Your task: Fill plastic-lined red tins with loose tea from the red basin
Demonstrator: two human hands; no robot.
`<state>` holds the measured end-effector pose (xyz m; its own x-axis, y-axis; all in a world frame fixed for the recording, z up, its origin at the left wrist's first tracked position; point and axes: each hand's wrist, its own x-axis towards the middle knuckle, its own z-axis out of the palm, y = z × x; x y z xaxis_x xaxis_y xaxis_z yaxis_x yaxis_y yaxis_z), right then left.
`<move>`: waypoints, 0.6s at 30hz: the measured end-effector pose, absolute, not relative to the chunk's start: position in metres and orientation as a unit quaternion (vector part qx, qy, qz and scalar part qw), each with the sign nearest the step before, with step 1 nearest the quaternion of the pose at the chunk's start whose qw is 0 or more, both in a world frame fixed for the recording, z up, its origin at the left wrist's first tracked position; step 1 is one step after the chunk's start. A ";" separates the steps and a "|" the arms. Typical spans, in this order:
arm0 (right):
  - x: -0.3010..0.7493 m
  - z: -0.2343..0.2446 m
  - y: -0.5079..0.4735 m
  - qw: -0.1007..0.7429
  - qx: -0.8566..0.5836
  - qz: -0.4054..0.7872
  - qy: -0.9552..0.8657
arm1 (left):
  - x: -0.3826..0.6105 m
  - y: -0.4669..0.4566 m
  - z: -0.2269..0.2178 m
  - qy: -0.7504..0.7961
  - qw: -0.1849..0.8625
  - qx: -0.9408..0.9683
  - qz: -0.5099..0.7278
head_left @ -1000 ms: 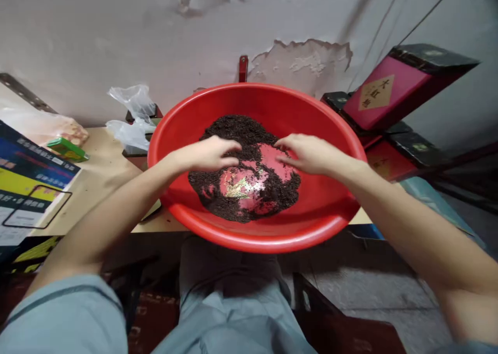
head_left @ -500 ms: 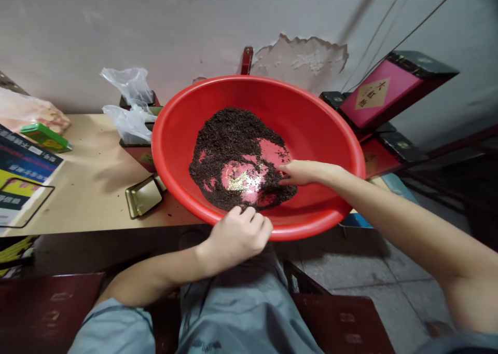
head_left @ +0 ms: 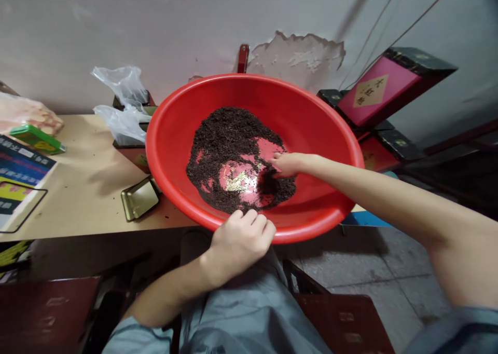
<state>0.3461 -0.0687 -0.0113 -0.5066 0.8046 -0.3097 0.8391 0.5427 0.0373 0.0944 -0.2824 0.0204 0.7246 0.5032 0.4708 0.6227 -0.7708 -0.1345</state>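
A big red plastic basin [head_left: 311,120] juts over the front edge of a wooden table. Dark loose tea leaves [head_left: 229,131] lie spread over its bottom, with bare red patches in the middle. My left hand [head_left: 241,240] is curled over the basin's near rim and grips it. My right hand [head_left: 288,164] reaches in from the right, fingers bent down into the leaves at the heap's right side. Whether those fingers hold any leaves is hidden.
A small open metal tin [head_left: 139,198] lies on the table [head_left: 78,188] left of the basin. Behind it are plastic bags [head_left: 120,110], a green packet [head_left: 37,138] and printed boxes [head_left: 19,177]. Dark red tea boxes [head_left: 377,92] stack at the right against the peeling wall.
My left hand left the leaves and came back to grip the near rim. My right hand slid down to the right side of the heap and now edges leftward through the leaves.
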 end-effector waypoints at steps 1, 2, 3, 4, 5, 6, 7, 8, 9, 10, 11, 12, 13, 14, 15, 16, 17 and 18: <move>0.335 -0.023 -0.069 0.125 0.417 -0.056 0.898 | 0.094 -0.283 0.019 -0.304 0.140 -0.916 -0.220; 0.321 -0.036 -0.072 0.111 0.344 -0.060 0.931 | 0.094 -0.284 0.018 -0.302 0.138 -0.915 -0.232; 0.307 -0.049 -0.077 0.096 0.259 -0.068 0.959 | 0.095 -0.285 0.018 -0.302 0.136 -0.912 -0.243; 0.291 -0.062 -0.082 0.064 0.173 -0.077 0.980 | 0.096 -0.285 0.017 -0.307 0.136 -0.906 -0.256; 0.275 -0.075 -0.088 0.032 0.092 -0.091 0.991 | 0.097 -0.285 0.016 -0.316 0.137 -0.900 -0.268; 0.261 -0.089 -0.093 0.007 0.023 -0.110 0.994 | 0.099 -0.285 0.015 -0.325 0.137 -0.894 -0.278; 0.247 -0.103 -0.097 -0.016 -0.031 -0.128 0.991 | 0.101 -0.286 0.014 -0.333 0.137 -0.888 -0.286; 0.236 -0.116 -0.099 -0.035 -0.064 -0.144 0.987 | 0.102 -0.286 0.013 -0.339 0.136 -0.883 -0.295; 0.226 -0.129 -0.100 -0.054 -0.077 -0.157 0.983 | 0.103 -0.286 0.013 -0.344 0.135 -0.879 -0.302; 0.218 -0.141 -0.100 -0.070 -0.076 -0.167 0.981 | 0.104 -0.287 0.012 -0.346 0.133 -0.876 -0.308; 0.212 -0.152 -0.099 -0.081 -0.064 -0.173 0.979 | 0.105 -0.287 0.011 -0.346 0.130 -0.875 -0.312; 0.207 -0.160 -0.098 -0.089 -0.046 -0.176 0.979 | 0.105 -0.288 0.011 -0.346 0.126 -0.875 -0.314; 0.202 -0.166 -0.096 -0.092 -0.026 -0.176 0.980 | 0.105 -0.288 0.011 -0.345 0.121 -0.876 -0.314; 0.196 -0.169 -0.095 -0.092 -0.003 -0.174 0.980 | 0.105 -0.289 0.011 -0.344 0.116 -0.878 -0.311; 0.190 -0.170 -0.093 -0.090 0.023 -0.170 0.981 | 0.105 -0.289 0.011 -0.344 0.109 -0.881 -0.305; 0.183 -0.170 -0.091 -0.088 0.051 -0.165 0.981 | 0.105 -0.289 0.012 -0.345 0.101 -0.884 -0.299; 0.175 -0.168 -0.087 -0.088 0.081 -0.159 0.980 | 0.105 -0.289 0.012 -0.346 0.094 -0.886 -0.294; 0.166 -0.166 -0.082 -0.087 0.111 -0.152 0.978 | 0.105 -0.290 0.013 -0.347 0.087 -0.887 -0.291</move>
<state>0.1659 -0.0820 -0.1660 -0.9602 0.2441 0.1360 0.1912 0.9290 -0.3169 0.1054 -0.2896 0.0127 0.5899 0.5653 0.5766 0.6665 -0.7440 0.0475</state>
